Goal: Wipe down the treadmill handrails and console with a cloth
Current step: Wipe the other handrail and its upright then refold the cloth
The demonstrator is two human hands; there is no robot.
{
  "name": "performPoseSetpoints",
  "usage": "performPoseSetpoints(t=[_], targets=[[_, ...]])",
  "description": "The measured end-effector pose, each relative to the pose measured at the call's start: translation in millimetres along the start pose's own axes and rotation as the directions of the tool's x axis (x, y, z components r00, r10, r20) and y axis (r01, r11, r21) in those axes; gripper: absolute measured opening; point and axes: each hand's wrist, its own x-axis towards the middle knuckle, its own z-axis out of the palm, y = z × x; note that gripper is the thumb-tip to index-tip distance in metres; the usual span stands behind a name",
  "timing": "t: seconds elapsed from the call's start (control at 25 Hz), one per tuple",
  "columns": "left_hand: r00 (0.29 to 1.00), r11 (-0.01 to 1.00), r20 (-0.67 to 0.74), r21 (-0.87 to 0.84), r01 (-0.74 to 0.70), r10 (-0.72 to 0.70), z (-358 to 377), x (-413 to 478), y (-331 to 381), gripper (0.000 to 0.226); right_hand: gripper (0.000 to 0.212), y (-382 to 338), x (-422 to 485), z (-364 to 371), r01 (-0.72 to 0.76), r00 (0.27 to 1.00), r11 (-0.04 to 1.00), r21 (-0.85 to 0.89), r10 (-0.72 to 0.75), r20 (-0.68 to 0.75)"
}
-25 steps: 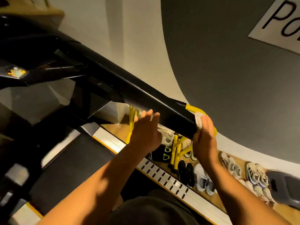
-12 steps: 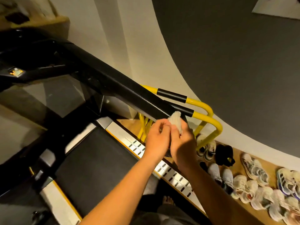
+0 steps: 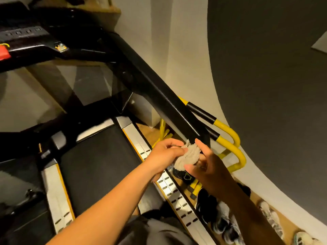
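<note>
Right below the near end of the black handrail (image 3: 159, 89), a crumpled pale cloth (image 3: 187, 156) is bunched between both hands, above the treadmill's silver side rail (image 3: 169, 188). The left hand (image 3: 164, 154) grips the cloth's left edge with curled fingers. The right hand (image 3: 207, 163) holds the other side, its thumb pressed under the wad and its fingers spread around it, the forefinger raised. Further up to the left is the dark console (image 3: 23, 38) with a red tab (image 3: 3, 53). The black belt (image 3: 93, 167) runs beneath the left forearm. Yellow bars (image 3: 230, 144) and shoes (image 3: 221, 223) lie to the right, by the wall.
</note>
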Motion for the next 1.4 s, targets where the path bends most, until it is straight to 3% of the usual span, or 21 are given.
performPoseSetpoints(t=[0.16, 0.28, 0.4, 0.52, 0.56, 0.64, 0.72, 0.84, 0.96, 1.08, 1.16, 1.24, 1.28, 1.36, 1.4], targets=[[0.995, 0.995, 0.097, 0.095, 0.011, -0.020, -16, -7, -10, 0.037, 0.043, -3, -11, 8, 0.044, 0.997, 0.993, -0.114, -0.050, -0.054], [0.981, 0.996, 0.191, 0.088, 0.003, -0.020, -27, -16, -17, 0.028, 0.049, -2, -12, 10, 0.091, 0.989, 0.933, -0.348, -0.125, -0.078], [0.966, 0.997, 0.249, -0.026, 0.078, -0.069, -34, -16, -33, 0.016, 0.049, 0, -5, 9, 0.075, 0.987, 0.862, -0.501, -0.136, -0.086], [0.965, 0.970, 0.256, -0.211, 0.120, -0.063, -34, -17, -42, 0.009, 0.043, 7, 1, 4, 0.102, 0.994, 0.917, -0.385, -0.113, -0.005], [0.982, 0.968, 0.188, -0.242, 0.073, -0.027, -33, -17, -44, 0.004, 0.045, 8, 2, 1, 0.101, 0.995, 0.944, -0.315, -0.101, 0.015], [1.000, 0.959, -0.018, -0.282, -0.023, 0.019, -32, -15, -44, 0.013, 0.053, 5, 6, -7, 0.094, 0.995, 0.960, -0.264, -0.099, -0.007], [0.992, 0.920, -0.130, -0.389, -0.052, 0.002, -31, -14, -42, 0.022, 0.054, -1, 10, -14, 0.114, 0.993, 0.968, -0.224, -0.117, -0.001], [0.999, 0.789, -0.039, -0.615, -0.007, -0.021, -27, -16, -41, 0.024, 0.059, -1, 13, -32, 0.122, 0.987, 0.991, -0.051, -0.116, 0.109], [0.990, 0.918, 0.140, -0.393, 0.045, 0.012, -21, -12, -42, 0.025, 0.044, -1, 12, -50, 0.121, 0.992, 0.992, -0.024, -0.119, 0.050], [0.972, 0.991, 0.230, -0.136, -0.019, 0.050, -3, -3, -46, 0.009, 0.018, 1, 16, -53, 0.187, 0.974, 0.920, -0.346, -0.219, -0.056], [0.991, 0.986, 0.113, -0.160, -0.047, 0.066, 6, 9, -52, 0.004, 0.018, -2, 24, -48, 0.238, 0.941, 0.836, -0.495, -0.325, -0.096], [0.991, 0.968, -0.101, -0.227, -0.104, 0.083, 21, 25, -54, 0.015, 0.018, -3, 43, -41, 0.279, 0.903, 0.765, -0.581, -0.415, -0.113], [0.964, 0.973, -0.256, -0.197, -0.123, 0.070, 31, 36, -51, 0.022, 0.017, -3, 55, -37, 0.263, 0.901, 0.750, -0.606, -0.416, -0.124], [0.807, 0.993, -0.589, -0.064, -0.100, 0.043, 56, 52, -44, 0.043, 0.013, -2, 82, -31, 0.165, 0.927, 0.772, -0.614, -0.334, -0.171], [0.762, 0.991, -0.644, -0.055, -0.123, 0.059, 75, 51, -41, 0.050, 0.013, 0, 90, -30, 0.120, 0.934, 0.767, -0.630, -0.303, -0.190]])
